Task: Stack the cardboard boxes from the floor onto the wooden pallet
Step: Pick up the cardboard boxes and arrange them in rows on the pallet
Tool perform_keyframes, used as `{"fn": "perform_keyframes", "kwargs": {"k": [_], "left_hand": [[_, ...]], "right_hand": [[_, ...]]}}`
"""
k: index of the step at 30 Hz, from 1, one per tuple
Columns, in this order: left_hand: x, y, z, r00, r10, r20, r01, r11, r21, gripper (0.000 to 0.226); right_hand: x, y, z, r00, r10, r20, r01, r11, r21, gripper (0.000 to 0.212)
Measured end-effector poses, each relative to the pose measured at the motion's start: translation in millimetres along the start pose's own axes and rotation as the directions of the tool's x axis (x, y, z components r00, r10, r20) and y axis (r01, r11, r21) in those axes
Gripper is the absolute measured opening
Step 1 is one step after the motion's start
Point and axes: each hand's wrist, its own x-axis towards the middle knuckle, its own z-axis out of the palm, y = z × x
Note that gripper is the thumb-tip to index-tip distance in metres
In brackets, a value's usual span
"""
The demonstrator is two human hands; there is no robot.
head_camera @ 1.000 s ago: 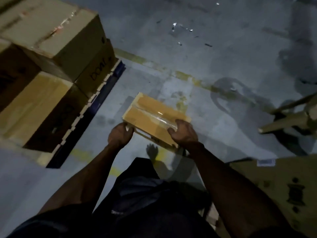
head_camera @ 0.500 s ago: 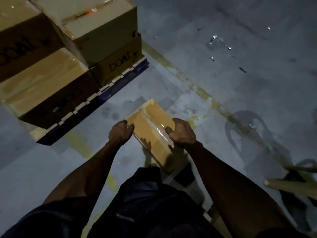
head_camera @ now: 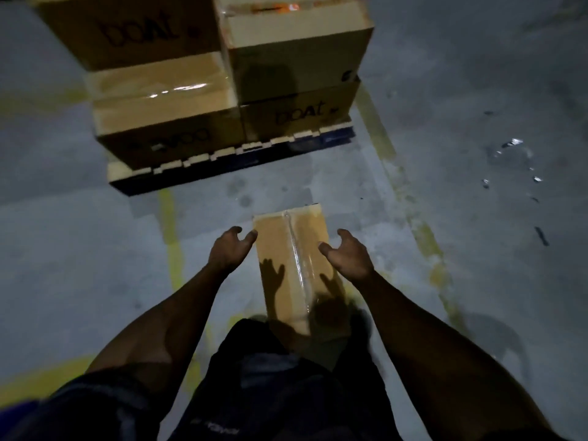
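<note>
Item: taped cardboard box (head_camera: 294, 268) (on floor, short of the wooden pallet (head_camera: 197, 168)); your left hand (head_camera: 229, 249) and right hand (head_camera: 347, 254) flank it, fingers spread, holding nothing.

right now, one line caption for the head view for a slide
Both hands, left and right, open beside a taped cardboard box on the floor, short of the loaded pallet.

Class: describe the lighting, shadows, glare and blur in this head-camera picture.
Head view: dim light; both hands' shadows fall on the long tan taped cardboard box; glare streaks its clear tape and the lower stacked brown carton's top; the far "boAt" cartons look soft and blurred; picture edges bend.
</note>
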Motion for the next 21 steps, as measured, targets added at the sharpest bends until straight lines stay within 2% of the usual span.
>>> {"fn": "perform_keyframes", "kwargs": {"k": [4, 7, 8, 11, 12, 15, 21], "left_hand": [[-8, 0, 43, 0.98, -0.18, -0.081, 0.159, 0.963, -0.219, 0.072], [-14, -3, 76, 0.947, -0.31, -0.087, 0.262, 0.899, -0.35, 0.072], [-14, -5, 88, 0.933, -0.351, -0.078, 0.294, 0.87, -0.396, 0.069], [-5, -15, 124, 0.882, -0.468, -0.052, 0.372, 0.761, -0.532, 0.04], [3, -22, 136, 0.868, -0.494, -0.041, 0.387, 0.727, -0.567, 0.04], [34, -43, 166, 0.823, -0.567, -0.026, 0.411, 0.626, -0.663, 0.065], [110, -110, 229, 0.767, -0.641, -0.023, 0.394, 0.5, -0.771, 0.074]], "right_hand": [[43, 28, -15, 0.993, -0.041, 0.112, 0.031, 0.996, 0.088, 0.067], [72, 56, -23, 0.975, -0.004, 0.221, -0.031, 0.987, 0.156, 0.069], [82, 65, -24, 0.97, 0.01, 0.243, -0.057, 0.981, 0.184, 0.073], [114, 93, -15, 0.953, 0.071, 0.294, -0.157, 0.946, 0.282, 0.091], [126, 102, -8, 0.949, 0.089, 0.304, -0.184, 0.936, 0.301, 0.094], [170, 127, 23, 0.934, 0.13, 0.334, -0.231, 0.93, 0.286, 0.097], [247, 167, 85, 0.91, 0.184, 0.37, -0.258, 0.953, 0.161, 0.086]]}}
